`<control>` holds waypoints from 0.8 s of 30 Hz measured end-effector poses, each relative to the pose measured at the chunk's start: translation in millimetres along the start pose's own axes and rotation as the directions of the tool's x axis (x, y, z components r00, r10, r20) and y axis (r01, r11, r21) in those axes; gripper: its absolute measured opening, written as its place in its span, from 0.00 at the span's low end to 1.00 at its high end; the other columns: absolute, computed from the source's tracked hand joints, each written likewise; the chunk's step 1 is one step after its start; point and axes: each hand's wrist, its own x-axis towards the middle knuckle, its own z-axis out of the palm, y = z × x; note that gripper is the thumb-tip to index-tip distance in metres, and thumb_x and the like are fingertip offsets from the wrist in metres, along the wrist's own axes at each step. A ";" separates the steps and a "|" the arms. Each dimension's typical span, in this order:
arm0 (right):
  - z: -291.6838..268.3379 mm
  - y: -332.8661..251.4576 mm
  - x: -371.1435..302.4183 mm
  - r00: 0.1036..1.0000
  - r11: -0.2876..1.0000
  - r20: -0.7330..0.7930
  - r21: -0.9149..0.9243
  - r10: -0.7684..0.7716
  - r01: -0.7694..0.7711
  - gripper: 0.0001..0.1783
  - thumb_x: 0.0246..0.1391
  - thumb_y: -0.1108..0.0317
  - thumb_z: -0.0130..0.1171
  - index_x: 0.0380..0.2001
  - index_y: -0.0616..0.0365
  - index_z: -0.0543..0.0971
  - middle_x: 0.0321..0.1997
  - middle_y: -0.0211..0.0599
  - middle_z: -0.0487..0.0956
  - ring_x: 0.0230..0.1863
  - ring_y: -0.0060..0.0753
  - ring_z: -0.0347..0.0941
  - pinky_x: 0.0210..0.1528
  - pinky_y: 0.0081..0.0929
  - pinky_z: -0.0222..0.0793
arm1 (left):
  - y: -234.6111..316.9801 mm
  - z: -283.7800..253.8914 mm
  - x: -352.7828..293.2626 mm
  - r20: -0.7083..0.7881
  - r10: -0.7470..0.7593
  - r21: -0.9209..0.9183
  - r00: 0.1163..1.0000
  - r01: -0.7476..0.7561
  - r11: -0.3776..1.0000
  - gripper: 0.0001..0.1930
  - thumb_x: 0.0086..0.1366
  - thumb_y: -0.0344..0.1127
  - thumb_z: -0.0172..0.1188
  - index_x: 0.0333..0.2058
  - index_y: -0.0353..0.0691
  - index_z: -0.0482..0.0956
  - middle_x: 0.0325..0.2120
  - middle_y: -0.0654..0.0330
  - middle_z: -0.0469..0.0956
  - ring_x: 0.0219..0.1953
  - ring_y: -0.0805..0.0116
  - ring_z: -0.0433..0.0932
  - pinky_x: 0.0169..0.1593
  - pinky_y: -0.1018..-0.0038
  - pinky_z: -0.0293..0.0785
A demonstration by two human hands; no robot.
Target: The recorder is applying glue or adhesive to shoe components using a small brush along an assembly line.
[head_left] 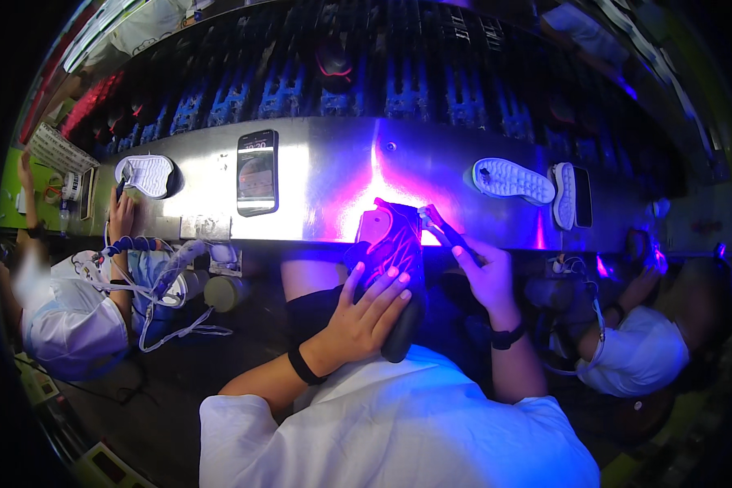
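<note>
Under purple light, a dark shoe upper (398, 252) with a pinkish patch stands at the table's near edge, in front of my body. My left hand (370, 317) lies across its near part, fingers spread along its side and gripping it. Between the fingers of my right hand (490, 281) is a slim dark-handled brush (441, 231). Its pale head is beside the upper's right edge; I cannot tell whether the two touch. My left thumb and palm are partly hidden from view.
A phone (257, 172) lies on the metal table (317, 146). White shoe soles (512, 180) rest to the right, another sole (148, 175) to the left beside a co-worker's hand (122, 213). Behind runs a dark slatted conveyor (285, 89). Another person (634, 350) sits at right.
</note>
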 end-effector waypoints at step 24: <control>-26.2 -22.2 -50.2 0.956 0.975 0.218 0.059 0.198 -0.215 0.19 0.60 0.66 0.68 0.51 0.65 0.83 0.37 0.31 0.85 0.37 0.18 0.77 0.42 0.22 0.73 | -2.8 -9.1 11.1 0.067 0.028 -0.008 0.997 -0.028 1.000 0.21 0.65 0.32 0.56 0.56 0.33 0.75 0.59 0.48 0.75 0.65 0.53 0.72 0.69 0.37 0.55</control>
